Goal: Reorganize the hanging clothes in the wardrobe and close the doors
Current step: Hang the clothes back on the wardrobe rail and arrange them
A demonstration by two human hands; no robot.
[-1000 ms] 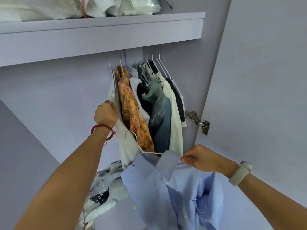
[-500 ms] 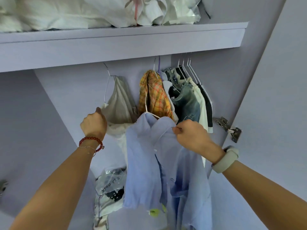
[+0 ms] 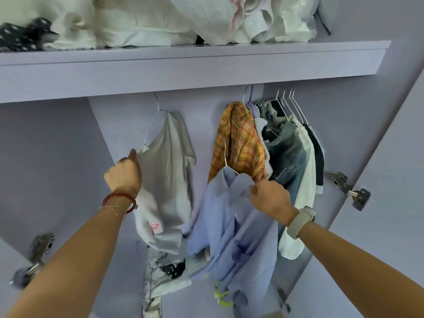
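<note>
Inside the lilac wardrobe, a white T-shirt (image 3: 171,161) hangs on a wire hanger left of centre. My left hand (image 3: 124,174) grips its left shoulder edge. My right hand (image 3: 269,197) pinches the collar of a light blue shirt (image 3: 226,226) on a white wire hanger, holding it up in the gap between the T-shirt and an orange plaid shirt (image 3: 238,138). The blue shirt's hanger hook sits below the rail, in front of the plaid shirt. Denim (image 3: 288,152), white and dark garments (image 3: 317,154) hang bunched at the right end.
A shelf (image 3: 183,65) overhead carries white bags and bedding (image 3: 160,19). The open right door (image 3: 394,157) stands close to my right arm, with a hinge (image 3: 351,189) on the side wall. Another hinge (image 3: 37,253) shows at lower left. Bagged items (image 3: 160,269) lie below.
My left hand has drawn the white T-shirt further left, widening the gap. My right hand has raised the blue shirt higher toward the rail. The view has tilted up.
</note>
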